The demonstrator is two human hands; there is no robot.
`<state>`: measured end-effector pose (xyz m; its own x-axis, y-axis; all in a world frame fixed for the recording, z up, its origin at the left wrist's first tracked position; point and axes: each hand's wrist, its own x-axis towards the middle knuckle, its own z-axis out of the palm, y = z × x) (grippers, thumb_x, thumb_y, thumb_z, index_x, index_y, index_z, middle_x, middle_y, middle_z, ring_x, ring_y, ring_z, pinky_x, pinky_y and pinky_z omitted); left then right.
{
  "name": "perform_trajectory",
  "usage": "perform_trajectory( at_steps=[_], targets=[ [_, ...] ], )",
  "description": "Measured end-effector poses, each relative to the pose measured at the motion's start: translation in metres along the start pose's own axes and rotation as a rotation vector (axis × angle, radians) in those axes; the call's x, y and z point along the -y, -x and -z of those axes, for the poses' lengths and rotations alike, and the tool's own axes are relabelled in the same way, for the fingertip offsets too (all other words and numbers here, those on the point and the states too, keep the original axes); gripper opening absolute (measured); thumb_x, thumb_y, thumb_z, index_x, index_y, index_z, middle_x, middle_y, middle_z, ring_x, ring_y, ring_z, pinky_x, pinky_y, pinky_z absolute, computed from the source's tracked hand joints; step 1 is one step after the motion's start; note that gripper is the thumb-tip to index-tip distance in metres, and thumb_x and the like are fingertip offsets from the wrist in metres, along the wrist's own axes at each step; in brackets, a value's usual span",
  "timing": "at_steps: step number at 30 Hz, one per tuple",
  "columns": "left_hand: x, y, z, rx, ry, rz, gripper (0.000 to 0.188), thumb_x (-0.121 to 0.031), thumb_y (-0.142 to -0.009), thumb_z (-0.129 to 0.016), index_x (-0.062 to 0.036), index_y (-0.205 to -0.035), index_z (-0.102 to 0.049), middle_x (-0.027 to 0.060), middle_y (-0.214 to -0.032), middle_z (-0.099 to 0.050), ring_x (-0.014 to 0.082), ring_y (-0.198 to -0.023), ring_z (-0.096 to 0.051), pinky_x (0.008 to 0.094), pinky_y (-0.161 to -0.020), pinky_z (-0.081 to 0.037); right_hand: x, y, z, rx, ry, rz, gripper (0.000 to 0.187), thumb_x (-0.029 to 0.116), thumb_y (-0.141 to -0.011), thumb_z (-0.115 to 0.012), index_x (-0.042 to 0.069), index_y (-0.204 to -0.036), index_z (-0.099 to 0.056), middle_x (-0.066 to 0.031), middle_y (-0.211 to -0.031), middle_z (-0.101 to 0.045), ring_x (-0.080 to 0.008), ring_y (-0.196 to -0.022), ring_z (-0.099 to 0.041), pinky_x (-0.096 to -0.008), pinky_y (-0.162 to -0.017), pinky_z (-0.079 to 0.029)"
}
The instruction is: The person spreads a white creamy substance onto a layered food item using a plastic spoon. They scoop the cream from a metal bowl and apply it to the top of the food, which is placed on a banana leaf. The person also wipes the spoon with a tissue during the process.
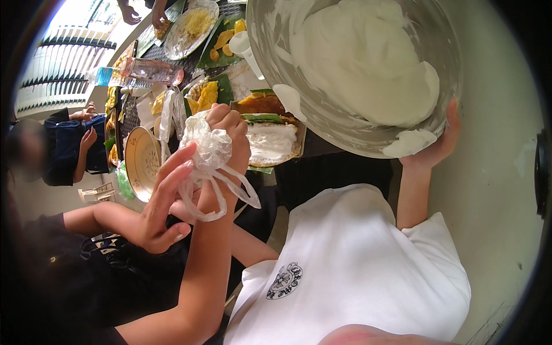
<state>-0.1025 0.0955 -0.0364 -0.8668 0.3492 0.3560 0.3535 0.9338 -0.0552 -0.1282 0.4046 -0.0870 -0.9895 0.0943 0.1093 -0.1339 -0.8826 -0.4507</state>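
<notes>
Step judged as holding: right hand (438, 144) grasping round silvery metal bowl (340, 137) of white cream (362, 63), upper right, left hand (183, 210) indiscernible, next move needing steadiness.

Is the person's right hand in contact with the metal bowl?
Touching: the head view shows the right hand against the outer edge of the metal bowl.

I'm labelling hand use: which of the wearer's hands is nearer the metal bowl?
Right. The right hand holds the metal bowl at its lower-right edge; the left hand lies left of it, mostly behind a co-worker's forearm.
</notes>
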Motion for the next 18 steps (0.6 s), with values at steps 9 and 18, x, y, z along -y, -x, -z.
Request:
perform_trajectory(
  at_steps=[9,18],
  targets=[
    [-0.014,-0.008,0.008,0.052,0.022,-0.018,0.025,-0.010,-0.089,-0.056,-0.0077,-0.067,-0.043,0.0022,-0.068,-0.046,0.0137,-0.059,-0.048,0.0226,-0.049,-0.038,0.003,0.003,-0.010,-0.096,0.112,0.003,0.053,0.042,-0.099,-0.043,0.002,-0.133,-0.050,-0.0106,-0.132,-0.057,-0.0234,-0.122,-0.055,-0.0377,-0.101,-0.043],
    [-0.003,0.001,0.002,0.041,-0.011,0.010,0.027,-0.011,-0.092,-0.055,-0.0079,-0.068,-0.043,0.0018,-0.069,-0.046,0.0127,-0.059,-0.048,0.0213,-0.049,-0.038,0.005,0.004,-0.007,-0.138,0.165,0.022,0.051,0.042,-0.099,-0.041,0.003,-0.132,-0.051,-0.0094,-0.131,-0.057,-0.0228,-0.122,-0.055,-0.0377,-0.101,-0.043]
  ],
)
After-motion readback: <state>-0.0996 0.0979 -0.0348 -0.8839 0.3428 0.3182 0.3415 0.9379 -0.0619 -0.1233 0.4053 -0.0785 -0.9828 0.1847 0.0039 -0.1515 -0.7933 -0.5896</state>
